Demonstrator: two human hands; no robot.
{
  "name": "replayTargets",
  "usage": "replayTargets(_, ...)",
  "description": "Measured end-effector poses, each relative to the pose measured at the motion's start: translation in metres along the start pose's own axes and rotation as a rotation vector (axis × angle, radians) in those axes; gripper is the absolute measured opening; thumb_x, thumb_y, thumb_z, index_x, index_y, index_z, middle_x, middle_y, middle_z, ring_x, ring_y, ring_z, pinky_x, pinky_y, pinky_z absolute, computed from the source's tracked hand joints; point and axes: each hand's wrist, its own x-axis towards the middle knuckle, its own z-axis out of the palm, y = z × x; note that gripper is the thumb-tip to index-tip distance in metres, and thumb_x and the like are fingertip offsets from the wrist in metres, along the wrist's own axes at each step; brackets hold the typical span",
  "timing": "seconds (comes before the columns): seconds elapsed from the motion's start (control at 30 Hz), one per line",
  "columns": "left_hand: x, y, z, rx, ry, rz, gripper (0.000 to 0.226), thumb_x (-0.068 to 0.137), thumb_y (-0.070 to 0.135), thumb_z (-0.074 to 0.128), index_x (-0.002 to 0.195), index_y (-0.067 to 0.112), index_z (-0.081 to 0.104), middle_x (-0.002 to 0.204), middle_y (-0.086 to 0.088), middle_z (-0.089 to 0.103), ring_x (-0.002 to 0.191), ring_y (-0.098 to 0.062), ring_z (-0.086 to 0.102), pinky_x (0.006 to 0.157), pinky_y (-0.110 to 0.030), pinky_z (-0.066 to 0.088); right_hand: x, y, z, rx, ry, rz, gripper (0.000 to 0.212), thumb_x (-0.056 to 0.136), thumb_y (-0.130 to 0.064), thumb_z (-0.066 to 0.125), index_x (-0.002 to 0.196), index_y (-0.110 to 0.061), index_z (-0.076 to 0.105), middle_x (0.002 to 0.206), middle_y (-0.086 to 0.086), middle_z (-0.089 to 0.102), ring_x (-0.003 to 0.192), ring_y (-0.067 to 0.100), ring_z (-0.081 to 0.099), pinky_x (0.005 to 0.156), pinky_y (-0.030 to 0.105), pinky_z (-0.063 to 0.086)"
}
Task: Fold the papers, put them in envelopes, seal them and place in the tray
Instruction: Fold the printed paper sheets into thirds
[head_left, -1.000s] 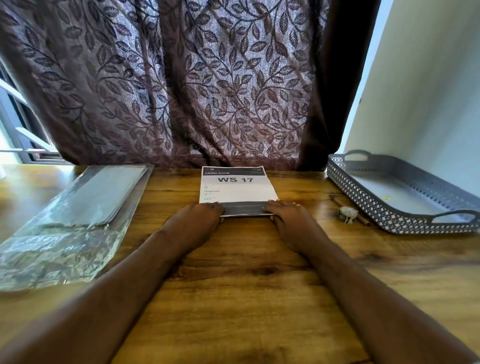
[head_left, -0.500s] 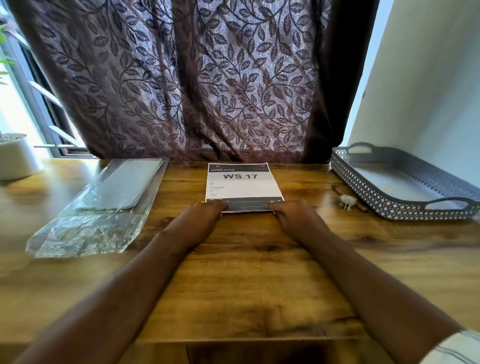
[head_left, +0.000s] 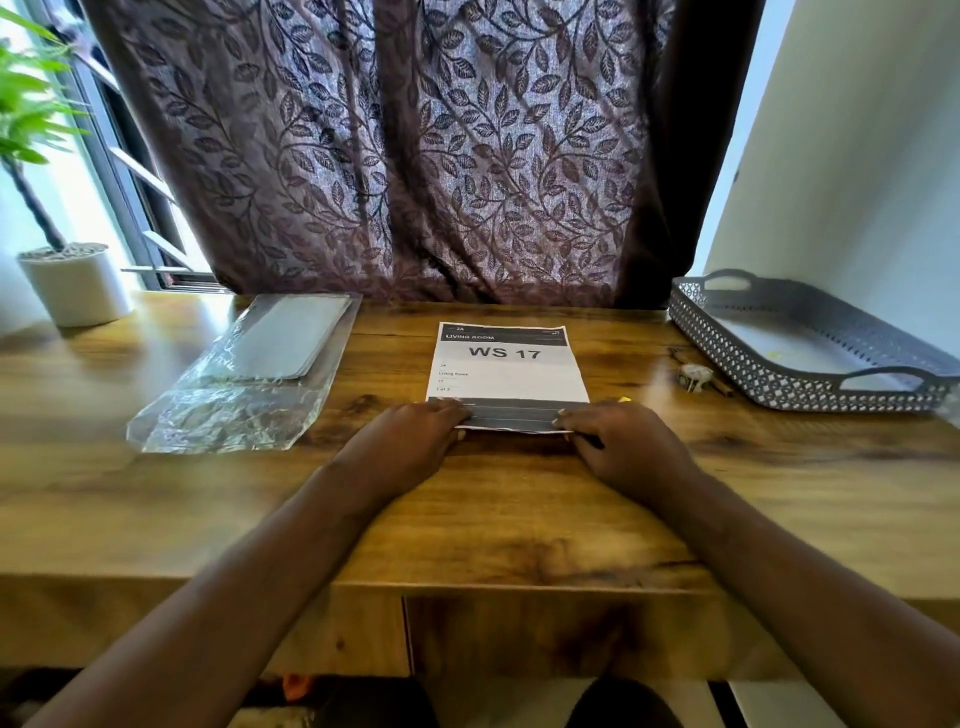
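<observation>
A white printed sheet headed "WS 17" lies flat at the middle of the wooden desk, on top of a thin stack whose edges show at the near side. My left hand pinches the near left corner of the stack. My right hand pinches the near right corner. A clear plastic bag holding pale envelopes lies to the left. The grey perforated tray with handles stands at the far right, with a flat white item inside.
A small white-and-yellow object and a brown stick lie between the papers and the tray. A white plant pot stands at the far left corner. A patterned curtain hangs behind the desk.
The camera has pulled back and down, showing the desk's front edge and the plant. Both hands stay at the near corners of the stack.
</observation>
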Motion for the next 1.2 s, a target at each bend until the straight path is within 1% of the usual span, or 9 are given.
replayTargets(0.23, -0.012, 0.007, -0.004, 0.029, 0.049, 0.045, 0.034, 0.104, 0.033, 0.048, 0.135, 0.023, 0.054, 0.132, -0.007, 0.065, 0.116, -0.024, 0.065, 0.092, -0.040, 0.056, -0.008, -0.003, -0.007, 0.059, 0.025, -0.065, 0.027, 0.083, -0.010, 0.076, 0.109, -0.017, 0.079, 0.110, 0.002, 0.077, 0.102, 0.018, 0.072, 0.088, 0.034, 0.058)
replayTargets(0.4, -0.018, 0.010, -0.008, 0.214, 0.069, 0.129, 0.033, 0.103, 0.038, 0.048, 0.131, 0.024, 0.056, 0.123, -0.003, 0.069, 0.106, -0.021, 0.067, 0.088, -0.040, 0.054, -0.010, -0.003, -0.012, 0.205, 0.044, -0.104, 0.013, 0.086, -0.024, 0.070, 0.093, -0.019, 0.081, 0.091, -0.005, 0.078, 0.082, 0.010, 0.070, 0.070, 0.036, 0.060)
replayTargets(0.5, -0.021, 0.011, -0.012, 0.217, 0.005, 0.089, 0.060, 0.097, 0.066, 0.031, 0.139, 0.028, 0.050, 0.130, -0.003, 0.066, 0.116, -0.024, 0.063, 0.100, -0.044, 0.047, -0.010, 0.000, -0.014, 0.324, 0.000, -0.122, 0.031, 0.094, -0.050, 0.062, 0.092, -0.024, 0.078, 0.087, -0.011, 0.075, 0.078, 0.003, 0.067, 0.068, 0.024, 0.054)
replayTargets(0.6, -0.020, 0.004, -0.015, 0.016, 0.063, -0.028, 0.081, 0.088, 0.082, 0.011, 0.144, 0.033, 0.045, 0.130, -0.002, 0.067, 0.117, -0.023, 0.061, 0.098, -0.044, 0.046, -0.004, 0.007, -0.009, 0.433, 0.145, 0.015, 0.053, 0.097, -0.063, 0.048, 0.090, -0.019, 0.078, 0.089, -0.009, 0.075, 0.081, 0.004, 0.068, 0.068, 0.018, 0.051)
replayTargets(0.73, 0.014, -0.019, 0.001, -0.269, 0.192, -0.206, 0.047, 0.104, 0.055, 0.034, 0.134, 0.025, 0.053, 0.127, -0.002, 0.064, 0.097, -0.005, 0.053, 0.077, -0.029, 0.044, 0.025, 0.030, 0.009, 0.325, 0.192, 0.376, 0.035, 0.097, -0.046, 0.060, 0.096, -0.015, 0.077, 0.088, -0.002, 0.074, 0.067, 0.006, 0.059, 0.056, 0.010, 0.035)
replayTargets(0.83, 0.045, -0.043, 0.014, -0.303, 0.172, -0.373, 0.035, 0.105, 0.033, 0.045, 0.135, 0.018, 0.054, 0.132, -0.007, 0.060, 0.102, -0.013, 0.055, 0.074, -0.026, 0.040, 0.051, 0.051, 0.023, 0.241, 0.025, 0.502, 0.023, 0.094, -0.035, 0.067, 0.100, -0.013, 0.072, 0.094, 0.005, 0.072, 0.081, 0.020, 0.061, 0.067, 0.029, 0.041)
replayTargets(0.93, 0.071, -0.060, 0.023, -0.333, 0.173, -0.489, 0.031, 0.104, 0.024, 0.048, 0.132, 0.016, 0.057, 0.131, -0.010, 0.064, 0.109, -0.025, 0.061, 0.076, -0.030, 0.041, 0.074, 0.065, 0.034, 0.148, -0.058, 0.560, 0.032, 0.093, -0.043, 0.065, 0.076, -0.016, 0.058, 0.087, 0.009, 0.064, 0.084, 0.032, 0.061, 0.069, 0.036, 0.043)
replayTargets(1.07, 0.103, -0.073, 0.030, -0.411, 0.169, -0.537, 0.039, 0.104, 0.024, 0.047, 0.142, 0.019, 0.048, 0.131, -0.014, 0.066, 0.114, -0.034, 0.063, 0.085, -0.038, 0.048, 0.099, 0.081, 0.046, -0.018, -0.118, 0.630, 0.054, 0.089, -0.070, 0.052, 0.066, -0.022, 0.047, 0.090, 0.007, 0.057, 0.084, 0.027, 0.055, 0.071, 0.036, 0.045)
replayTargets(1.2, 0.121, -0.085, 0.037, -0.474, 0.127, -0.557, 0.044, 0.100, 0.024, 0.053, 0.144, 0.022, 0.046, 0.131, -0.006, 0.067, 0.116, -0.027, 0.064, 0.096, -0.041, 0.051, 0.112, 0.092, 0.059, 0.030, -0.092, 0.683, 0.057, 0.084, -0.072, 0.058, 0.059, -0.022, 0.047, 0.092, 0.004, 0.056, 0.084, 0.027, 0.058, 0.071, 0.034, 0.037)
